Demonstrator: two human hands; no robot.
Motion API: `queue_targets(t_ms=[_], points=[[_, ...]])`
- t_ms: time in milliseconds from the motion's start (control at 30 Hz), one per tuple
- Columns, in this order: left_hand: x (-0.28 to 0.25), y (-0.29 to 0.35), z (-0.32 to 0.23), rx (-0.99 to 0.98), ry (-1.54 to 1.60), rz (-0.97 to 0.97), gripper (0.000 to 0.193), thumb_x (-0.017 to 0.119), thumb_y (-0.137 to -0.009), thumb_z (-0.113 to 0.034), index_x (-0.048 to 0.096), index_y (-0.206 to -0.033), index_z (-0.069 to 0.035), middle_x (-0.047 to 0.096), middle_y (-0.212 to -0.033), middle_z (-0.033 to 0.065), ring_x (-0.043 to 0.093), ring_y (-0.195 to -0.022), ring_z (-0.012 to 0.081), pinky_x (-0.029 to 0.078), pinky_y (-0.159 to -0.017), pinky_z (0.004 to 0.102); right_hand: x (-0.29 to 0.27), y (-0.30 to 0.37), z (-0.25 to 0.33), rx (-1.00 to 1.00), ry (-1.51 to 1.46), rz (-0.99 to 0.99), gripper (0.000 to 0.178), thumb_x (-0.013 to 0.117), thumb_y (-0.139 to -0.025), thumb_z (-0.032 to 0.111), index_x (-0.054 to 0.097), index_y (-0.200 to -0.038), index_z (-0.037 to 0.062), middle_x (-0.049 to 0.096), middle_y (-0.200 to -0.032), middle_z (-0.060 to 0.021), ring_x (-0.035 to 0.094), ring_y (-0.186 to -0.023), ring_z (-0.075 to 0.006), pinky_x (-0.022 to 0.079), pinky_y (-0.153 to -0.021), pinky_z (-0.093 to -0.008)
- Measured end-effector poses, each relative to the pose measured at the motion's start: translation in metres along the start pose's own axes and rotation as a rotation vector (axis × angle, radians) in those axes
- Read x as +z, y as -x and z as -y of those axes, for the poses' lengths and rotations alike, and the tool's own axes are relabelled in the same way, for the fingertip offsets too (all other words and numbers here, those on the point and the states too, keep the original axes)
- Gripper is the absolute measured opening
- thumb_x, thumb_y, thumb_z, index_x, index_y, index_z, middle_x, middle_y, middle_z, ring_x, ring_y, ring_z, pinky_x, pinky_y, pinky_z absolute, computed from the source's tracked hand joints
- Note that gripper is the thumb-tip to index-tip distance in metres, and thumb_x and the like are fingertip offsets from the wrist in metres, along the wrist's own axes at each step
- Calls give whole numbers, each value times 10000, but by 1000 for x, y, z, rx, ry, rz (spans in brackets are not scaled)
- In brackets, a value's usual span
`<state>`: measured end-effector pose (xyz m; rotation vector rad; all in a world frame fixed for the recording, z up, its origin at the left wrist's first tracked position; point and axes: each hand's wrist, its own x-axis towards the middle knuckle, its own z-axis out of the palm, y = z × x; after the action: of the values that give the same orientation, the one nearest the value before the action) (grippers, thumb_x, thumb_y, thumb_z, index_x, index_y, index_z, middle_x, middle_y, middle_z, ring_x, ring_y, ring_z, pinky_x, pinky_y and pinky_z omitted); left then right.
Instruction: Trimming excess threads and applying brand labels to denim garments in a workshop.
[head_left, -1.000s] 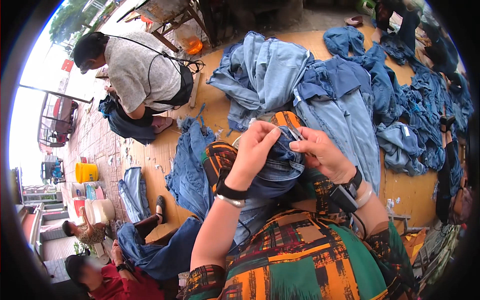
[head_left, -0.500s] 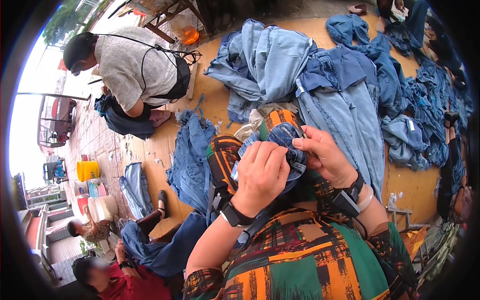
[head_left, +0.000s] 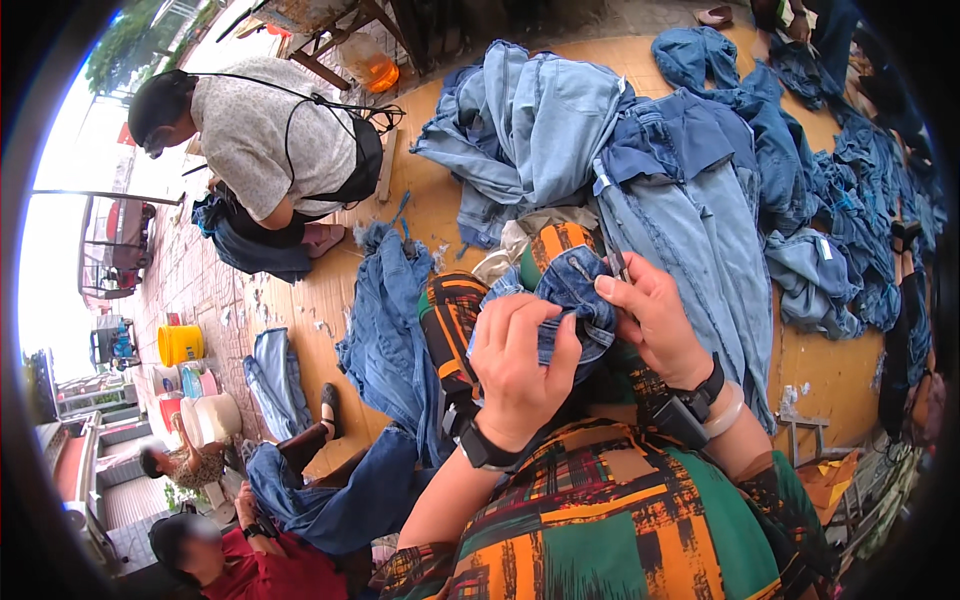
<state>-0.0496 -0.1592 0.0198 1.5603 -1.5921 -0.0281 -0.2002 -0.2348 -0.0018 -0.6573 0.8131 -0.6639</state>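
Note:
Across my knees lies a bunched pair of dark blue jeans, its thick edge turned up toward me. My left hand is on its near left side, fingers curled over the denim and thumb held away from them. At the right side, my right hand pinches a slim metal tool that points away from me, its tip above the denim. Whether the tool is a blade or small snips I cannot tell. My right fingertips also touch the cloth's edge.
Pale jeans are piled ahead, with another light pair spread to the right. More denim lies at my left knee. One person bends at far left; another in a red top sits at lower left. A yellow bucket stands beyond.
My left thumb has lifted away from the fingers, where before the hand was closed in a pinch near the right hand. The metal tool now shows more, pointing up from my right fingers.

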Motion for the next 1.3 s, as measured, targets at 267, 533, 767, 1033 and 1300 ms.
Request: queue_targets(t_ms=[267,533,767,1033,1300], points=[[-13,9,-22,-900,563,281,162,615,-918,-111,629,-827,22,577,-665,13,475,-571,55,364,-519,210,11,16,-7,-176,29,50,235,670,-885,180,551,-1041,50,518,-693,70,338,-433,4,242,-385,-178],[-10,20,-30,-1204,973,230,215,595,-964,-171,563,-782,-60,482,-600,-36,353,-504,27,235,-467,203,2,17,-24,-223,175,48,169,685,-892,110,582,-995,25,557,-737,75,443,-619,12,343,-527,-176],[8,36,-35,-1091,1086,-42,140,601,-951,-124,557,-834,-61,429,-615,-63,349,-523,27,246,-484,204,4,17,-30,-278,137,-49,168,682,-907,125,589,-981,7,613,-831,31,504,-683,-3,417,-583,-189],[19,34,-33,-1124,1183,-45,121,602,-949,-119,556,-854,-58,426,-625,-65,341,-524,24,248,-480,206,-4,19,-29,-101,-138,-51,201,647,-934,135,573,-1054,-8,649,-913,-30,621,-770,-72,513,-673,-227],[16,33,-25,-1112,1123,118,65,618,-917,-75,568,-896,-38,526,-681,-24,428,-547,32,312,-489,183,-9,22,-23,-120,-11,-29,219,638,-949,166,570,-1078,3,638,-907,-10,581,-743,-39,471,-620,-200]])
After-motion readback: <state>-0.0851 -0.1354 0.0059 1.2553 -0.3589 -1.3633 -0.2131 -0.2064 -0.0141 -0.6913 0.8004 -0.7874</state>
